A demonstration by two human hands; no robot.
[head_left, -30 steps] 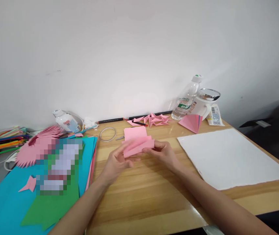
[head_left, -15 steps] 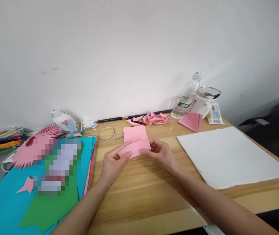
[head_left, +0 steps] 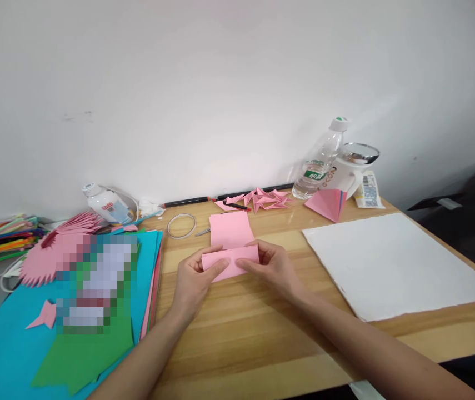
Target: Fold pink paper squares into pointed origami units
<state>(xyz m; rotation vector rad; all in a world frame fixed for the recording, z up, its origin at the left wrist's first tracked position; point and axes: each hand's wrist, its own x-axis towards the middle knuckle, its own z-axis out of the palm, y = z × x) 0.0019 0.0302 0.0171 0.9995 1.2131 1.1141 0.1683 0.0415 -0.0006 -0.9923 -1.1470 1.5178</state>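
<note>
Item: folded pink paper [head_left: 232,256], one piece, lying crosswise between both hands in front of the pink paper stack [head_left: 231,229], over the wooden table [head_left: 237,350]; whether its lower edge is touching the wood, the view is not showing.

Left hand [head_left: 190,279]: pinching the left part, thumb pressing the near face, fingers curling behind. Right hand [head_left: 275,269]: pinching the right part likewise, thumb tip pointing inward toward its fellow. Each grip is closing on paper only.

Handling, as judged: light, thin, crisp enough for keeping a crease, yet probably bending, denting or tearing under rough pressure — hardly slippery. Best holds: both short ends, thumbs running flat along the fold, the corners staying lined up.

Surroundings: a grey pointed tool tip [head_left: 203,232] is lying beside the stack's left edge; a pale ring [head_left: 181,226] is resting farther left; folded pink pieces [head_left: 262,199] are sitting behind the stack — spiky, clustered; a white board [head_left: 399,266] is occupying the table's right side.
</note>
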